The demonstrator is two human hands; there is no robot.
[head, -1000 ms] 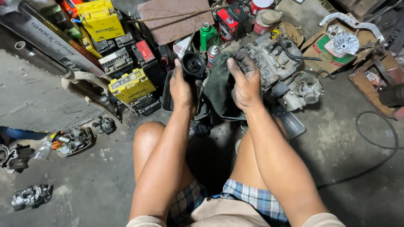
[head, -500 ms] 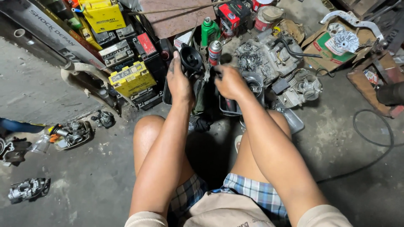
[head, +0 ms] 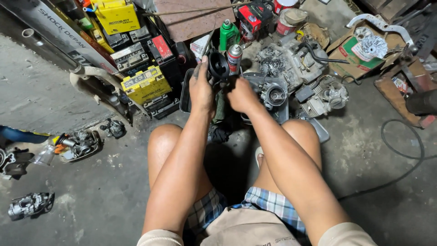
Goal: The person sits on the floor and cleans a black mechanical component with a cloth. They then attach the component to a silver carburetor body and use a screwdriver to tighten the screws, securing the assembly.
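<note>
**Both hands tucked in close on the black round part**

Compared to a second ago, the right hand [head: 242, 94] has dropped off the top of the engine block and slid in beside the left hand [head: 201, 89], so the two are now near each other over the dark tray [head: 185, 93].

Left hand's grip is closed around a black round part [head: 218, 65], a cup-like piece with its open mouth facing up toward the camera; its long axis runs roughly away from the person, slightly tilted left. Right hand is clenched, knuckles up, on something beside a dark green rag [head: 220, 105], but what's inside that grip I can't tell.

Packaging around it: a red-and-silver spray can [head: 235, 58] stands upright just behind the part, a green bottle [head: 228, 34] behind that. Left of the hands sits a stack of boxy batteries, with a yellow battery [head: 144, 84] at the front and a yellow box [head: 116, 16] further back by the top edge. Far right, a brown cardboard box [head: 350, 57] with a green patch holds a white finned wheel [head: 371, 46].

Grey engine block [head: 291, 61] crowds the right side, touching nearly everything. Open concrete floor [head: 104, 191] lies to the lower left, with loose carburetors [head: 29, 205] scattered on it, and a black cable [head: 400, 155] loops over the floor on the right.
</note>
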